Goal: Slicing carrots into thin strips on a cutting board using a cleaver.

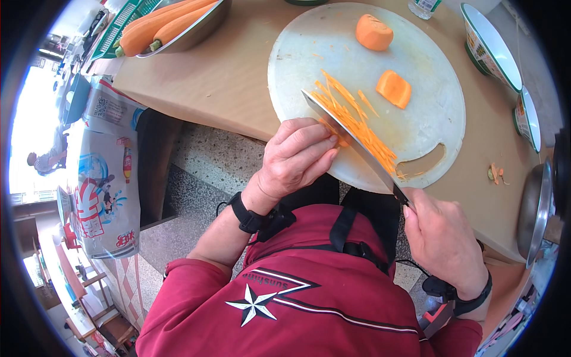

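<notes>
My right hand [441, 236] is closed around the dark handle of a kitchen knife [357, 145], its blade slanting up and left over a round white cutting board [308, 49]. My left hand [299, 156] has its fingertips bunched beside the blade, on a piece of carrot [342, 142] mostly hidden by fingers and blade. Along the blade's other side lies a heap of thin carrot strips [357, 125]. Farther up the board are a squarish carrot chunk [394, 89] and a thicker, rounded carrot chunk [374, 32].
A metal bowl [196, 36] of whole carrots [165, 26] stands at the upper left beside a green plastic basket [107, 40]. Two green-rimmed bowls [493, 44] and a metal basin [533, 214] line the right side. Carrot scraps [495, 173] lie near the board, and a bottle [424, 8] stands beyond it.
</notes>
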{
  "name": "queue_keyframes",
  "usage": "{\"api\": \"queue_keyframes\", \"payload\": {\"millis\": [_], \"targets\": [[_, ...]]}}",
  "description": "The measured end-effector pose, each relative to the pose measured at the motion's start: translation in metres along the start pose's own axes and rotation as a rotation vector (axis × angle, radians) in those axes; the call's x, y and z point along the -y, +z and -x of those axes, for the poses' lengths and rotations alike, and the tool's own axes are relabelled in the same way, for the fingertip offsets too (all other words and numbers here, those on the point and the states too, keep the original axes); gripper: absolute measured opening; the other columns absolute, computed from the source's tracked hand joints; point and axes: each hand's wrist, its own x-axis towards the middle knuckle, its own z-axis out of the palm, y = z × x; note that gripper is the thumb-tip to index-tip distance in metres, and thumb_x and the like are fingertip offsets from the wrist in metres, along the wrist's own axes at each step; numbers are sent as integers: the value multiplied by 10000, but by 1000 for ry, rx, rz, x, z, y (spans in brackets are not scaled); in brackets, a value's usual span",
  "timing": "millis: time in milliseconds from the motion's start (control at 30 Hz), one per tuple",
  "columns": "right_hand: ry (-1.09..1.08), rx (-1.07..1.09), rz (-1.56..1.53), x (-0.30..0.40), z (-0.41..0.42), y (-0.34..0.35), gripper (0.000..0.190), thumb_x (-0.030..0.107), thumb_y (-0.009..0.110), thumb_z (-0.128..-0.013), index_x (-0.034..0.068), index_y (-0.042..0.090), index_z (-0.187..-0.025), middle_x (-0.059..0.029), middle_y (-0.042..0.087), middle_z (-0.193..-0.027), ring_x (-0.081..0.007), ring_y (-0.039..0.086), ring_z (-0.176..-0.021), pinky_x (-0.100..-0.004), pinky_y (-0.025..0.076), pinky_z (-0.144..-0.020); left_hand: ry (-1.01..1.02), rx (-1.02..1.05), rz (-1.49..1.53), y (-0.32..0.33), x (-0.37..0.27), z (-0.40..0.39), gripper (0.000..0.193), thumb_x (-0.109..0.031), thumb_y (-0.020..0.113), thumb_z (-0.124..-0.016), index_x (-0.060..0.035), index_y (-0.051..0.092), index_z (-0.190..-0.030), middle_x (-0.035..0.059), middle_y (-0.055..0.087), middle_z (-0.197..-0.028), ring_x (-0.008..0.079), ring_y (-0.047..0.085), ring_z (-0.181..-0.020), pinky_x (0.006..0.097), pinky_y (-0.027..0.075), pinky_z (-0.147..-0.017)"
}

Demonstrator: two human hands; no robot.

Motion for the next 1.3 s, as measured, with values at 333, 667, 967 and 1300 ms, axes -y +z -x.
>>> {"api": "queue_keyframes", "payload": {"millis": [333, 667, 967, 1300], "targets": [[-3, -6, -5, 5, 1, -3, 199, 18, 548, -877, -38, 556, -1067, -190, 626, -806, -379, 637, -690, -443, 526, -624, 4, -15, 6, -1, 1, 0, 168, -12, 772, -721, 2, 739, -886, 100, 688, -941, 267, 652, -889, 341, 546, -762], [-109, 27, 158, 3, 4, 4, 315, 23, 576, -840, -74, 525, -1135, -131, 596, -742, -273, 627, -562, -355, 525, -505, 25, -12, -41, -3, 1, -3, 174, 4, 770, -679, 1, 718, -844, 76, 670, -916, 240, 640, -834, 326, 520, -730], [-115, 44, 176, 7, 3, 6, 352, -7, 544, -808, -114, 501, -1141, -129, 575, -748, -269, 612, -517, -355, 514, -464, 0, -14, -37, -4, 0, -3, 162, 2, 779, -660, -5, 722, -811, 68, 671, -864, 228, 635, -783, 318, 514, -694], [-95, 96, 121, 14, -30, 1, 171, 15, 546, -842, -54, 520, -996, -192, 593, -714, -354, 623, -603, -428, 498, -530, 19, -27, -46, -3, 1, -2, 169, -5, 773, -678, -8, 726, -840, 75, 676, -917, 229, 652, -833, 316, 530, -734]]}}
